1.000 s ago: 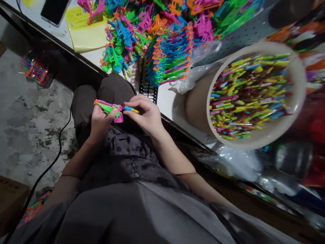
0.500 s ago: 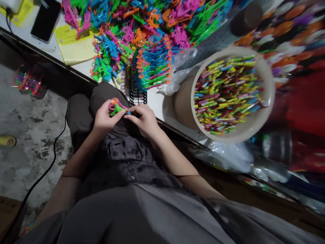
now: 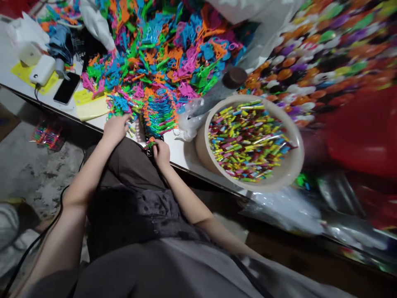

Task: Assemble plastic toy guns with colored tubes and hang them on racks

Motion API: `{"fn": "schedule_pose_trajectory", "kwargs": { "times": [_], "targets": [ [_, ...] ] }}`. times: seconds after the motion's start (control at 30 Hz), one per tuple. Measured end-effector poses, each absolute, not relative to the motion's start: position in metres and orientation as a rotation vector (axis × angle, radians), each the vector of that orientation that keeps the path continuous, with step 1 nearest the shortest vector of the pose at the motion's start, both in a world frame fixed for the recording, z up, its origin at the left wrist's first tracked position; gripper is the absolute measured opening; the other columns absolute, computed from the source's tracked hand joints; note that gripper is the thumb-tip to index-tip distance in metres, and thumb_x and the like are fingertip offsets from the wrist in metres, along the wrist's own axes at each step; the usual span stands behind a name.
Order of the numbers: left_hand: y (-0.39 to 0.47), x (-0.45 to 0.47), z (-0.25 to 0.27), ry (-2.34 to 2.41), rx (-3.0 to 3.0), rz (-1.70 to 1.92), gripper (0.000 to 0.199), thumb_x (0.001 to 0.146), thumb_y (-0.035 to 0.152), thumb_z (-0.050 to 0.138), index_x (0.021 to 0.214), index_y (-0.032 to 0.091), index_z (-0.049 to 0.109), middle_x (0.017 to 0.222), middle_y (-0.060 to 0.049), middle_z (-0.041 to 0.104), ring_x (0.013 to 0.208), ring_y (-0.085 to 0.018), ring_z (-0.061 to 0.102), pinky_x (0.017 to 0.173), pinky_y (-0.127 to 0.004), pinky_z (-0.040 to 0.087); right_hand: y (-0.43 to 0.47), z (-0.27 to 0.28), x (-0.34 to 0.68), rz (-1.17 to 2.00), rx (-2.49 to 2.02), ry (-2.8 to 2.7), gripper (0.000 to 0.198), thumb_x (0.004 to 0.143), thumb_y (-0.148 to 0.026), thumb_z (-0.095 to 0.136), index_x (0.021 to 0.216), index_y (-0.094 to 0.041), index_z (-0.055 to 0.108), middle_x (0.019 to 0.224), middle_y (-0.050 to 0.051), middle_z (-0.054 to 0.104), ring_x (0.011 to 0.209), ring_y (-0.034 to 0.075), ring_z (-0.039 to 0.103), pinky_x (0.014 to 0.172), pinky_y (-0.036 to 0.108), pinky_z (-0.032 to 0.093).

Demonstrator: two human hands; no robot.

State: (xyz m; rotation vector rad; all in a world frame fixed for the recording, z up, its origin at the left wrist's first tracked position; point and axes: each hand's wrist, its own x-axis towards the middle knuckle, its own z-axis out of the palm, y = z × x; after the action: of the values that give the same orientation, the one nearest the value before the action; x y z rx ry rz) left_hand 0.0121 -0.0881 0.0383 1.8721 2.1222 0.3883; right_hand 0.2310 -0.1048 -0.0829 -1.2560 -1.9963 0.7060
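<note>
My right hand (image 3: 162, 153) is closed on a small coloured plastic piece (image 3: 151, 144), green and orange, at the near end of a black rack (image 3: 149, 152). On that rack stands a dense row of blue, green, orange and pink plastic pieces (image 3: 161, 109). My left hand (image 3: 114, 130) lies at the edge of a small heap of plastic pieces (image 3: 119, 105), left of the rack. Its thumb and forefinger look apart, though the other fingers are partly hidden.
A large heap of coloured plastic pieces (image 3: 167, 45) covers the table's back. To the right stands a pale bucket (image 3: 203, 142) of wrapped sticks. A phone (image 3: 66, 89), yellow paper (image 3: 93, 108) and white charger (image 3: 42, 69) lie left. A filled rack (image 3: 46, 135) is below, left.
My hands have separated. The right carried the plastic piece forward to the rack, while the left let go and moved to the small heap. The view has shifted too.
</note>
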Motion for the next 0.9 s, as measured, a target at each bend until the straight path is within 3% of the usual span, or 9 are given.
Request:
{"fn": "schedule_pose_trajectory", "kwargs": {
  "times": [0.17, 0.3, 0.5, 0.73, 0.9],
  "targets": [
    [-0.075, 0.032, 0.032, 2.106, 1.845, -0.149, 0.039, 0.084, 0.031, 0.050, 0.122, 0.024, 0.057, 0.102, -0.014, 0.065, 0.101, -0.035, 0.059, 0.086, -0.049, 0.044, -0.078, -0.077, 0.215, 0.736, -1.181, -2.057, 0.029, 0.085, -0.023, 0.041, 0.102, -0.012, 0.062, 0.104, 0.017, 0.066, 0.095, 0.026, 0.059, 0.089, 0.041, 0.045],
    [-0.067, 0.035, 0.027, 2.188, 1.792, -0.165, 0.040, 0.083, 0.033, 0.051, 0.118, 0.016, 0.058, 0.110, -0.019, 0.063, 0.105, -0.035, 0.057, 0.086, -0.046, 0.045, -0.062, -0.073, 0.211, 0.827, -1.142, -2.044, 0.026, 0.082, -0.020, 0.044, 0.099, -0.015, 0.063, 0.104, 0.015, 0.067, 0.097, 0.024, 0.058, 0.091, 0.040, 0.045],
    [-0.084, 0.035, 0.033, 2.394, 1.646, 0.187, 0.037, 0.088, 0.037, 0.042, 0.114, 0.014, 0.054, 0.108, -0.020, 0.061, 0.104, -0.034, 0.057, 0.085, -0.043, 0.045, -0.068, -0.068, 0.221, 0.841, -1.121, -1.846, 0.024, 0.079, -0.021, 0.044, 0.094, -0.017, 0.064, 0.101, 0.012, 0.063, 0.102, 0.023, 0.056, 0.093, 0.040, 0.045],
    [-0.100, 0.027, 0.036, 2.516, 1.217, 0.841, 0.017, 0.089, 0.036, 0.044, 0.092, 0.021, 0.049, 0.090, -0.011, 0.061, 0.095, -0.029, 0.060, 0.081, -0.037, 0.042, -0.075, -0.077, 0.236, 0.932, -1.425, -1.371, 0.028, 0.077, -0.034, 0.054, 0.099, -0.016, 0.052, 0.097, 0.011, 0.064, 0.091, 0.020, 0.060, 0.084, 0.036, 0.048],
    [-0.096, 0.017, 0.027, 2.303, 0.987, 1.401, 0.023, 0.088, 0.041, 0.050, 0.086, 0.023, 0.035, 0.090, -0.008, 0.057, 0.101, -0.026, 0.057, 0.077, -0.031, 0.043, -0.060, -0.076, 0.237, 1.025, -1.436, -1.243, 0.026, 0.075, -0.036, 0.060, 0.087, -0.017, 0.047, 0.090, 0.009, 0.063, 0.086, 0.018, 0.060, 0.080, 0.032, 0.049]
  ]
}}
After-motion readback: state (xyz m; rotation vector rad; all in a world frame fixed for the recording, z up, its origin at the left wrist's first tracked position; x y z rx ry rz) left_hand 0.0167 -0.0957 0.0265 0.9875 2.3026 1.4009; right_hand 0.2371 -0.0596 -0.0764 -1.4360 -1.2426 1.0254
